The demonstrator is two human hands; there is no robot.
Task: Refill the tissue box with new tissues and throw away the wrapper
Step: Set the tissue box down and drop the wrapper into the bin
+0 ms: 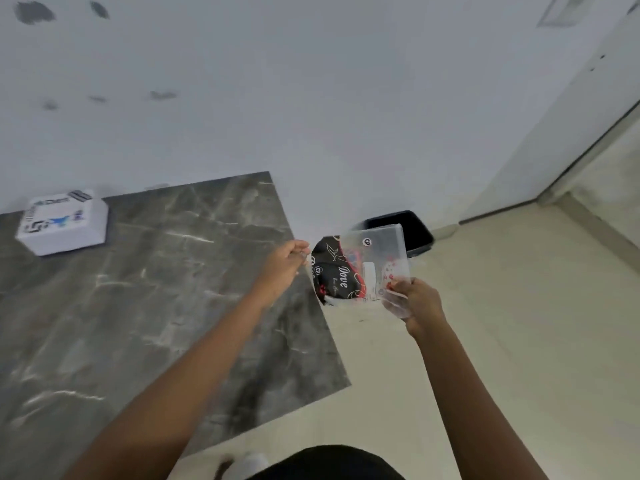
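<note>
Hands are held out over the edge of the dark marble table point(156, 289). The right hand point(420, 306) pinches the see-through wrapper point(375, 265) by its near corner. The wrapper hangs between both hands, above the floor, with the black bin point(412, 230) just behind it. The left hand point(287, 261) is curled closed beside the wrapper, pinching its edge. The white tissue box point(64, 223) sits far off on the table's back left.

My two forearms are bare, no sleeves or jewellery showing; a black garment point(325, 462) covers my lap, a pale shoe point(247, 464) beside it.
</note>
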